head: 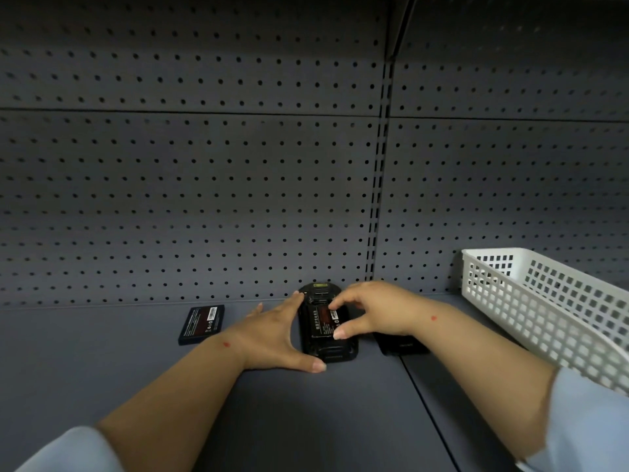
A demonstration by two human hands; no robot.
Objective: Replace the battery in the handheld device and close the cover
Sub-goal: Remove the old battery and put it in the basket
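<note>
The black handheld device (335, 350) lies face down on the grey shelf, its back open. A black battery (323, 323) with a red label sits in the open compartment. My right hand (366, 310) pinches this battery between thumb and fingers along its right edge. My left hand (272, 333) braces the device's left side, thumb at its near corner and fingers at its far end. A second black battery (201, 324) lies flat on the shelf to the left. The black cover (403, 344) rests to the right of the device, partly hidden under my right wrist.
A white plastic basket (544, 311) with a lattice wall stands on the shelf at the right. A grey pegboard wall (204, 199) rises right behind the device. A seam (429, 410) in the shelf runs toward me at the right of the device.
</note>
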